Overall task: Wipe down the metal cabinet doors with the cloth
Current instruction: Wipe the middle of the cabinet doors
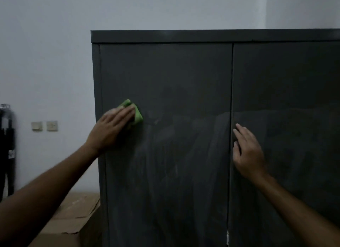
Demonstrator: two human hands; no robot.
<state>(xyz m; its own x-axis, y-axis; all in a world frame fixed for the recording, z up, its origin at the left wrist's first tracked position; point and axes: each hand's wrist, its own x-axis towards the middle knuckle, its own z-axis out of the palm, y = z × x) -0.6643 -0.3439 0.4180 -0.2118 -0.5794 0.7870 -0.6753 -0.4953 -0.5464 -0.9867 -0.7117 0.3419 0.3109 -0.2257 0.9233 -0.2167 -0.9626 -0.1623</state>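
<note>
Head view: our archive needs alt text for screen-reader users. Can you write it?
A left hand presses a green cloth flat against the left door of a dark metal cabinet, while the right hand rests open beside the seam between the doors. A cardboard box sits lower left.

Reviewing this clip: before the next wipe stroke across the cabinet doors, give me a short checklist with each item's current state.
1. Green cloth flat against the left door: ok, it lies on the panel near the hinge edge.
2. Left hand pressing the cloth: ok, straight fingers lie over it.
3. Right hand clear of the stroke path: ok, it rests at the seam between the doors, on the right door.
4. Doors closed: ok, only a thin seam shows.
5. Upper part of the left door wiped: cannot tell, the light is too dim.
6. Streaks in the lower area gone: not ok, pale smears remain.
</note>
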